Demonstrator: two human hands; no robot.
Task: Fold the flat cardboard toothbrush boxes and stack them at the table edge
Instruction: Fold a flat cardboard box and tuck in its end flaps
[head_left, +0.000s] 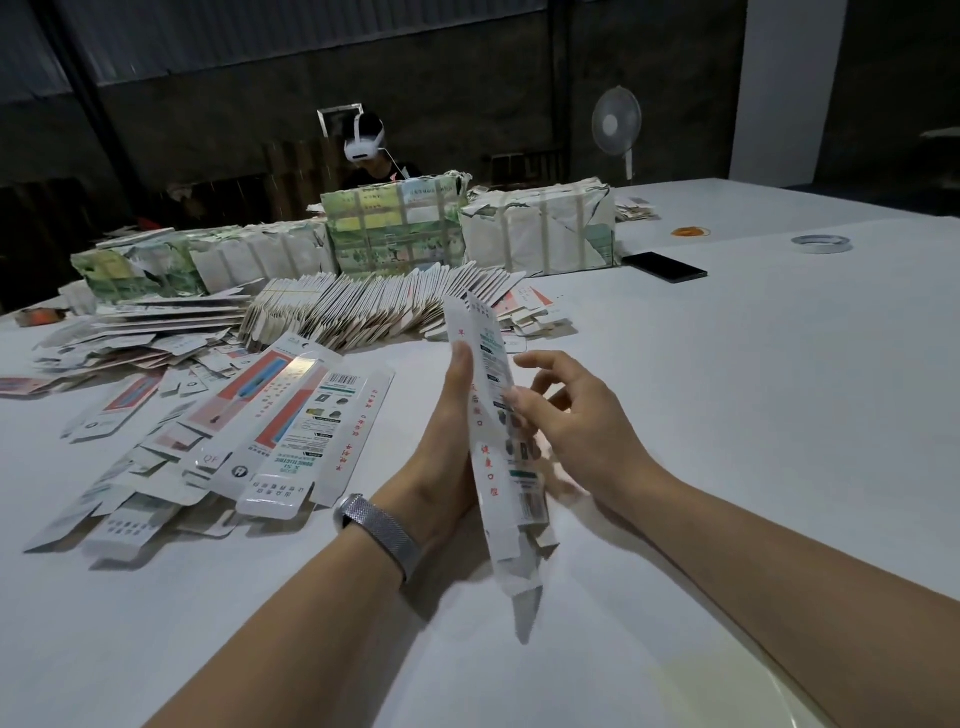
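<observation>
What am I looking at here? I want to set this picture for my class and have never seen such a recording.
There is no machine: a camera worn on a person's head looks down at their own bare hands. The left hand, with a wristband, and the right hand hold one flat toothbrush box upright between them. On the white table lie loose flat boxes at left, a leaning row of them behind, wrapped bundles, a phone and a tape roll. Another person sits opposite.

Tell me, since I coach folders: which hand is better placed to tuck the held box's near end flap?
Probably the right hand: its fingers only pinch the box lightly. The left hand lies flat along the box, supporting it.
</observation>
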